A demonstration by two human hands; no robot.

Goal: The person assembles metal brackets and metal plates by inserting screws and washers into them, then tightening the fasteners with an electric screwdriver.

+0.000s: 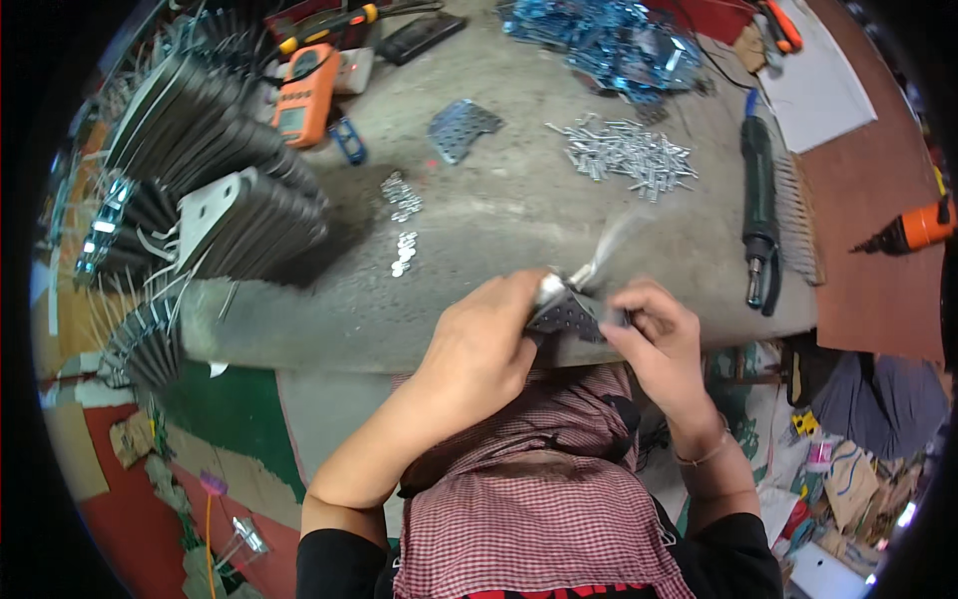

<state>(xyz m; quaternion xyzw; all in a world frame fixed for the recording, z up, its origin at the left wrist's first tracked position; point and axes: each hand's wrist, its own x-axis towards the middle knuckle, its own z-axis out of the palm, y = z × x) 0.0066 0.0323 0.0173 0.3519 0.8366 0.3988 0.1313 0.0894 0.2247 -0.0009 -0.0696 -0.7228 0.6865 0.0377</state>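
Dark perforated metal plate (569, 319), pinched in my left fingers (517, 296), could slip if my right fingers (651, 299), grip too blurred to tell, push.

A worn grey tabletop (499, 195) carries stacked grey metal plates (269, 220) at left, an orange rectangular meter (305, 95) far left, heaped shiny blue metal pieces (609, 45) far right, loose silver metal pins (639, 158) nearer, and a dark cylindrical tool (759, 190) at right.
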